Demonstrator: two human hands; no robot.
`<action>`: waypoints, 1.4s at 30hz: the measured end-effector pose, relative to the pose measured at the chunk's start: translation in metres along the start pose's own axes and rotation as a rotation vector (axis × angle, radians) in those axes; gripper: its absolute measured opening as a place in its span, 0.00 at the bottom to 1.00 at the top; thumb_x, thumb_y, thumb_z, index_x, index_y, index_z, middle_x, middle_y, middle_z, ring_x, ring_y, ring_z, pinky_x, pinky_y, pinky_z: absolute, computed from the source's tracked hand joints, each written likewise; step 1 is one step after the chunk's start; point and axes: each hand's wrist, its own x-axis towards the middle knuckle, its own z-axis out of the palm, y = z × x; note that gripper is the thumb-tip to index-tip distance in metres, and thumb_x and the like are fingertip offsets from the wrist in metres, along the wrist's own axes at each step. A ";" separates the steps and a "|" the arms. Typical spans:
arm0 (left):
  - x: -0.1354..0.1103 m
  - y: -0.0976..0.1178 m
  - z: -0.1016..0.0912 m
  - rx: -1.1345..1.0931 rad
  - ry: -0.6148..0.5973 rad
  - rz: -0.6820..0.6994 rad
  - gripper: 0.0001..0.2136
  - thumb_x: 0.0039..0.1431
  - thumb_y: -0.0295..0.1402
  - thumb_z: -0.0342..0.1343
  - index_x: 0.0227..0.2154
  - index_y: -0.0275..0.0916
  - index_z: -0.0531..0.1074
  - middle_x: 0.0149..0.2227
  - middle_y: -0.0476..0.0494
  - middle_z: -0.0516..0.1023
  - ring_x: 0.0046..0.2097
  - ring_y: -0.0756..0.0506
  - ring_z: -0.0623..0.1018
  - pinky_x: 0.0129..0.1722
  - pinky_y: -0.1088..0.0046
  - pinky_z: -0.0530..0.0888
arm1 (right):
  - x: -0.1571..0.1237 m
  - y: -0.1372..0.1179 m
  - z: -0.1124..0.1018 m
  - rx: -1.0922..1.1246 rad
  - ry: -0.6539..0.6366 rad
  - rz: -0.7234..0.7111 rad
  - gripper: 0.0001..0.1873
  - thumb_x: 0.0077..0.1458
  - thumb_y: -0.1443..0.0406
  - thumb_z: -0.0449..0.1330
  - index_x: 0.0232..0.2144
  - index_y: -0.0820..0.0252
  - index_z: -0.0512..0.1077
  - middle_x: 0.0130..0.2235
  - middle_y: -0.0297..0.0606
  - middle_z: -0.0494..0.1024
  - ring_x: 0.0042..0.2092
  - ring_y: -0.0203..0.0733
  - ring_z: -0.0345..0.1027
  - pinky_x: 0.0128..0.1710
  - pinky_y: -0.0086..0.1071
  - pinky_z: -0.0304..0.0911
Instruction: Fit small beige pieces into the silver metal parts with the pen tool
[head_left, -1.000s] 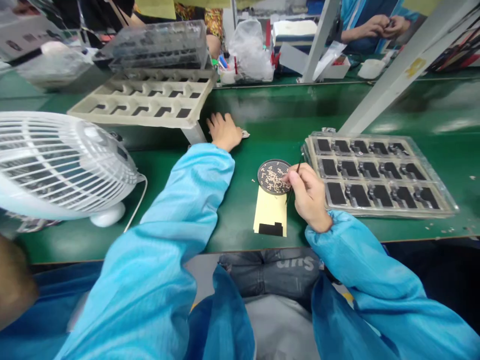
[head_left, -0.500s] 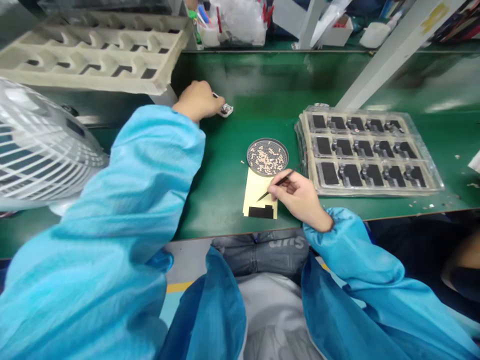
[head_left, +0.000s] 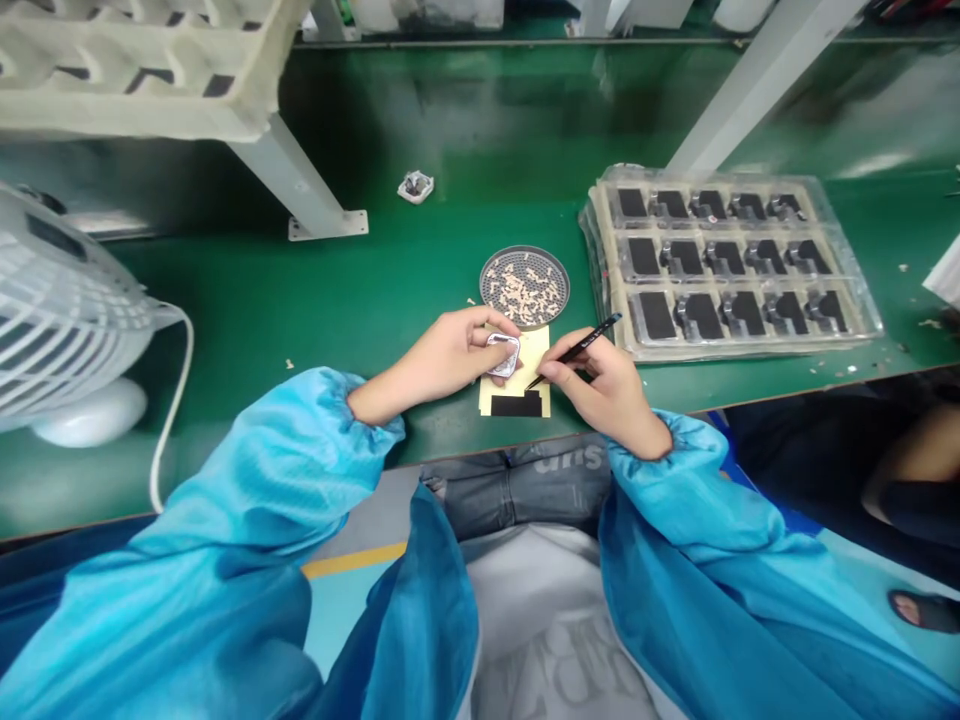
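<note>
My left hand (head_left: pixel 457 355) is closed around a small, squarish part with a white rim (head_left: pixel 504 357); its details are too small to make out. My right hand (head_left: pixel 600 385) pinches black tweezers (head_left: pixel 577 348), tips pointing down to the left. Those tips are just above a yellow paper pad (head_left: pixel 534 350), close to a black strip (head_left: pixel 516 405) lying on the pad's near end. Behind both hands sits a round grey mesh dish (head_left: pixel 525 262) scattered with many tiny beige pieces.
Clear-covered trays (head_left: pixel 742 340) of black parts stand to the right. A small white-rimmed piece (head_left: pixel 415 187) lies at the back. On the left are a white fan (head_left: pixel 82 320), its cable (head_left: pixel 174 400), a metal post (head_left: pixel 300 185) and a raised beige tray (head_left: pixel 172 115).
My left hand has come from the back of the bench to the pad, and a small white-rimmed part now shows in it. The right hand stays over the pad with the tweezers.
</note>
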 end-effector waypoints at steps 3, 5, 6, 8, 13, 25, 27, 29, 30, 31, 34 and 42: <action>0.001 -0.002 0.000 0.034 0.003 0.005 0.09 0.59 0.29 0.65 0.42 0.38 0.74 0.30 0.44 0.84 0.31 0.46 0.84 0.26 0.74 0.78 | -0.001 -0.001 0.000 0.001 0.010 -0.005 0.11 0.63 0.55 0.68 0.41 0.54 0.75 0.38 0.35 0.81 0.38 0.41 0.79 0.41 0.36 0.77; 0.000 -0.003 0.001 0.046 0.007 0.023 0.09 0.59 0.28 0.64 0.42 0.38 0.73 0.30 0.45 0.84 0.31 0.46 0.84 0.27 0.74 0.78 | -0.001 -0.001 0.000 0.003 0.012 0.002 0.12 0.63 0.54 0.68 0.41 0.54 0.75 0.38 0.35 0.81 0.38 0.41 0.79 0.41 0.36 0.78; 0.000 -0.003 0.002 0.050 0.011 0.032 0.09 0.59 0.28 0.64 0.42 0.38 0.73 0.29 0.46 0.83 0.31 0.46 0.84 0.28 0.74 0.78 | -0.001 -0.002 0.000 0.007 0.009 0.008 0.13 0.63 0.54 0.68 0.41 0.54 0.75 0.38 0.35 0.81 0.38 0.42 0.80 0.41 0.36 0.78; -0.001 -0.005 0.003 0.052 0.021 0.045 0.08 0.59 0.29 0.63 0.41 0.39 0.73 0.28 0.46 0.83 0.31 0.45 0.84 0.28 0.73 0.79 | -0.001 -0.004 0.001 0.022 0.000 0.021 0.13 0.63 0.53 0.68 0.40 0.54 0.74 0.38 0.36 0.81 0.37 0.42 0.80 0.40 0.36 0.78; -0.002 -0.005 0.004 0.044 0.038 0.048 0.07 0.61 0.29 0.62 0.41 0.38 0.73 0.27 0.47 0.82 0.30 0.45 0.84 0.26 0.74 0.77 | 0.002 -0.013 0.009 0.173 0.135 -0.013 0.11 0.65 0.55 0.67 0.39 0.54 0.72 0.33 0.34 0.81 0.33 0.41 0.79 0.33 0.35 0.78; -0.004 -0.002 0.004 0.001 0.016 0.003 0.07 0.64 0.28 0.60 0.44 0.35 0.71 0.30 0.47 0.82 0.30 0.49 0.84 0.28 0.79 0.77 | 0.011 -0.002 0.015 -0.090 0.279 -0.337 0.06 0.63 0.64 0.69 0.42 0.54 0.78 0.41 0.38 0.85 0.44 0.46 0.82 0.47 0.42 0.79; -0.004 -0.003 0.004 -0.005 0.014 0.010 0.07 0.64 0.28 0.59 0.44 0.35 0.71 0.30 0.47 0.82 0.30 0.49 0.84 0.29 0.78 0.77 | 0.011 -0.004 0.016 -0.097 0.280 -0.342 0.06 0.63 0.64 0.69 0.42 0.54 0.78 0.41 0.38 0.85 0.44 0.46 0.82 0.46 0.42 0.79; -0.004 -0.004 0.003 -0.007 0.014 0.017 0.07 0.64 0.27 0.59 0.44 0.35 0.71 0.30 0.46 0.83 0.30 0.49 0.84 0.29 0.78 0.78 | 0.012 -0.005 0.016 -0.112 0.279 -0.336 0.06 0.63 0.63 0.69 0.41 0.54 0.78 0.40 0.38 0.85 0.44 0.46 0.82 0.46 0.41 0.79; -0.004 -0.004 0.003 -0.008 0.014 0.020 0.07 0.64 0.27 0.59 0.44 0.35 0.71 0.30 0.46 0.82 0.30 0.49 0.84 0.29 0.78 0.78 | 0.012 -0.005 0.017 -0.119 0.278 -0.332 0.06 0.63 0.62 0.69 0.41 0.55 0.78 0.40 0.39 0.85 0.44 0.46 0.82 0.46 0.41 0.79; -0.003 -0.005 0.003 -0.009 0.014 0.021 0.07 0.64 0.27 0.59 0.44 0.35 0.71 0.30 0.46 0.82 0.30 0.49 0.84 0.29 0.78 0.78 | 0.013 -0.005 0.017 -0.127 0.275 -0.330 0.06 0.63 0.62 0.69 0.41 0.55 0.78 0.40 0.39 0.85 0.44 0.46 0.82 0.46 0.41 0.79; -0.003 -0.005 0.003 -0.013 0.014 0.027 0.07 0.64 0.27 0.59 0.44 0.34 0.71 0.30 0.46 0.82 0.30 0.48 0.84 0.29 0.78 0.77 | 0.013 -0.004 0.017 -0.155 0.255 -0.341 0.06 0.63 0.63 0.70 0.41 0.55 0.78 0.40 0.38 0.85 0.44 0.45 0.82 0.45 0.40 0.79; -0.003 0.001 0.003 -0.078 0.023 0.004 0.09 0.59 0.25 0.61 0.43 0.33 0.73 0.30 0.45 0.82 0.30 0.49 0.83 0.28 0.78 0.77 | 0.007 -0.006 0.015 -0.126 0.305 -0.262 0.07 0.61 0.63 0.71 0.41 0.53 0.78 0.39 0.37 0.84 0.42 0.46 0.81 0.45 0.42 0.78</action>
